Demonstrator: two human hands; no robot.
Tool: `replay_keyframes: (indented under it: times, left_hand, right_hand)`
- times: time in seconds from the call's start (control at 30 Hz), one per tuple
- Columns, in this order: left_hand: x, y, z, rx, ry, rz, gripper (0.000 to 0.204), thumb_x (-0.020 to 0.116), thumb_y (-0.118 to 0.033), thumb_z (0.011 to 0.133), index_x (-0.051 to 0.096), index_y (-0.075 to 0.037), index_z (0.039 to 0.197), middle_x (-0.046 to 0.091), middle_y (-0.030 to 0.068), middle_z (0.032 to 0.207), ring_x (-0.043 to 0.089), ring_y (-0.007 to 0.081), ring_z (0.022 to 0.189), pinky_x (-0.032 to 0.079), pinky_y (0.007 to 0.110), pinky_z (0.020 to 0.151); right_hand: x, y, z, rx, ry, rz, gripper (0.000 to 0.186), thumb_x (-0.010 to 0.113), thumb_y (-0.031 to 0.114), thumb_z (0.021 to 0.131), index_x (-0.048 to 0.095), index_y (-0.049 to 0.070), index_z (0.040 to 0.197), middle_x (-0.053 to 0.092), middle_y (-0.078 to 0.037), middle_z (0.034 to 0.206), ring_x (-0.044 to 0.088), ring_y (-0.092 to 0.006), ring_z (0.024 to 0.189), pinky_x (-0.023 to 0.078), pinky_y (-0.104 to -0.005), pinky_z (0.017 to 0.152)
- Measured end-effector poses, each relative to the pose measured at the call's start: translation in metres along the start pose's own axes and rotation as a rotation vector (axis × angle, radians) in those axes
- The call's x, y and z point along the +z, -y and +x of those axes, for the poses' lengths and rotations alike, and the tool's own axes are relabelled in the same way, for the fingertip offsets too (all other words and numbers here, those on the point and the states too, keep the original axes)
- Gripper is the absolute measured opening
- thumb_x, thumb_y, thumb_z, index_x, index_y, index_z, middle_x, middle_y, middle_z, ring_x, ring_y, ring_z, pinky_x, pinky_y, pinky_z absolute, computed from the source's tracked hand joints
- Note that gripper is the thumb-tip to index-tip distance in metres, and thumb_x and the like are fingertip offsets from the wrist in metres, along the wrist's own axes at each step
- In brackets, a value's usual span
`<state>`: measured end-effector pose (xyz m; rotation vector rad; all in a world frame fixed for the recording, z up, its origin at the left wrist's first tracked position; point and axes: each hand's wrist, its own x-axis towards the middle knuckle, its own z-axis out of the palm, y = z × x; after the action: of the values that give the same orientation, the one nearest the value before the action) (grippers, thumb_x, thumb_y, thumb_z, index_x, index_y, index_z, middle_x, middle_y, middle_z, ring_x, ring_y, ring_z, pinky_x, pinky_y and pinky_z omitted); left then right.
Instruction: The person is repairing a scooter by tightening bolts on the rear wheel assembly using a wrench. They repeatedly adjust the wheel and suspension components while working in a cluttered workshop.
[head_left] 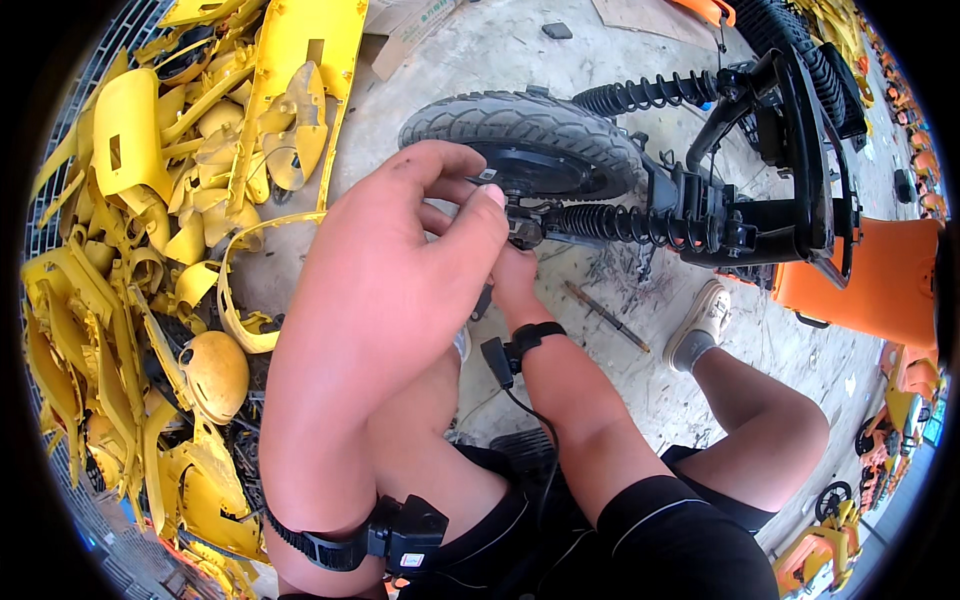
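While both hands [455,215] pinch, wheel axle [522,232]

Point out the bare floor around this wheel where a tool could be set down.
Bare concrete lies above the tyre, toward the cardboard, and right of the rod, between the shoe and the orange panel. The left is crowded with yellow panels; both hands fill the axle area.
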<state>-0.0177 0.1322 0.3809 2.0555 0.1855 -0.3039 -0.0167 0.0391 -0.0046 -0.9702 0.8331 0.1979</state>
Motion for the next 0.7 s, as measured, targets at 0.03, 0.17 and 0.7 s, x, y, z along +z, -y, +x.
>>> replay_keyframes:
  times: [0.03, 0.17, 0.7]
  left_hand:
    - [0.000, 0.002, 0.000, 0.006, -0.003, -0.007, 0.037, 0.064, -0.022, 0.099, 0.062, 0.004, 0.125, 0.068, 0.0076, 0.108, 0.061, 0.0119, 0.094, 0.050, 0.026, 0.084]
    - [-0.001, 0.005, 0.000, 0.038, 0.005, -0.042, 0.036, 0.064, -0.021, 0.099, 0.061, 0.004, 0.125, 0.068, 0.0070, 0.108, 0.060, 0.0111, 0.092, 0.050, 0.026, 0.084]
    - [0.001, -0.002, 0.003, 0.079, -0.064, 0.064, 0.042, 0.064, -0.027, 0.095, 0.064, 0.003, 0.125, 0.070, 0.0123, 0.109, 0.065, 0.0174, 0.094, 0.052, 0.030, 0.083]
  right_hand:
    - [0.004, 0.000, -0.003, -0.015, -0.053, -0.034, 0.010, 0.064, 0.015, 0.091, 0.064, 0.006, 0.086, 0.046, 0.001, 0.058, 0.041, -0.0141, 0.042, 0.031, -0.0341, 0.040]
    - [0.003, -0.017, 0.010, -0.187, -0.179, -0.077, 0.015, 0.066, 0.015, 0.089, 0.065, 0.001, 0.084, 0.056, -0.003, 0.064, 0.050, -0.0161, 0.053, 0.039, -0.0361, 0.051]
    - [-0.009, -0.009, -0.001, 0.308, 0.161, 0.172, 0.006, 0.060, 0.013, 0.094, 0.063, 0.008, 0.096, 0.038, 0.002, 0.059, 0.037, -0.0142, 0.048, 0.035, -0.0328, 0.048]
